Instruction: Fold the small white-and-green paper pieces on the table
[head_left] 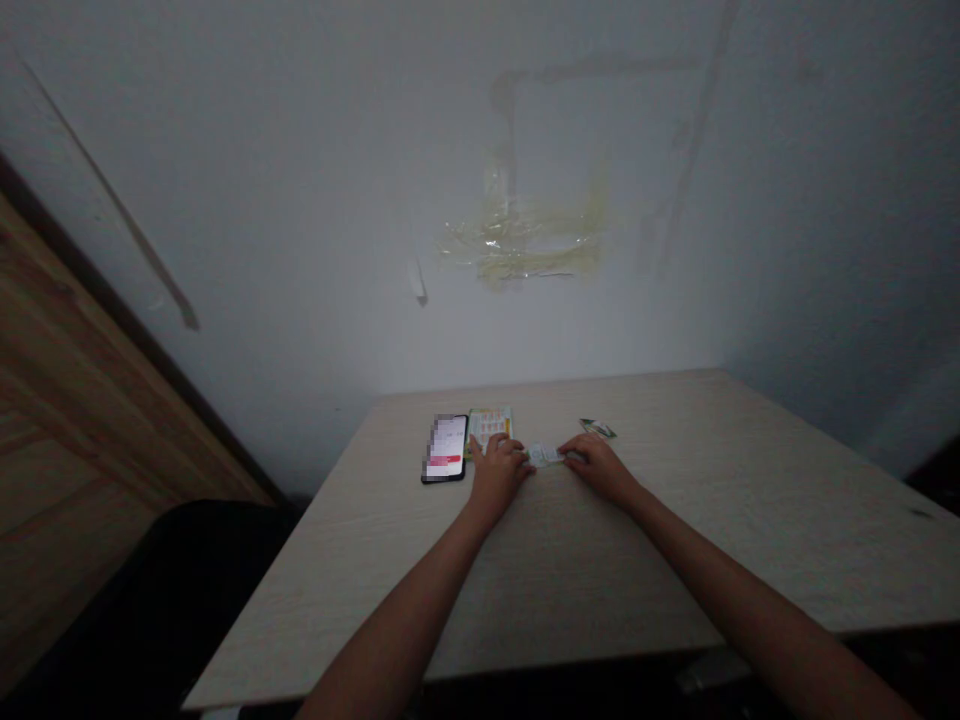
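"What are we holding?"
"Near the middle of the table (562, 580), our left hand (496, 470) and right hand (598, 466), fingers narrowed, hold a small printed slip (544, 456) by its two ends."
"And around it?"
"Our phone (450, 462) lies toward the left edge, a printed card (492, 421) just beside it, a scrap (598, 429) nearer the far edge."

Whitish-green printed slip (544, 456), beige streaked table (577, 580)

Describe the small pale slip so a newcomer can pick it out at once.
Start at the table below the taped wall. Toward its far side, the slip spans the gap between the left hand and the right hand. Unlike the phone, card and scrap, it has a hand at each end.
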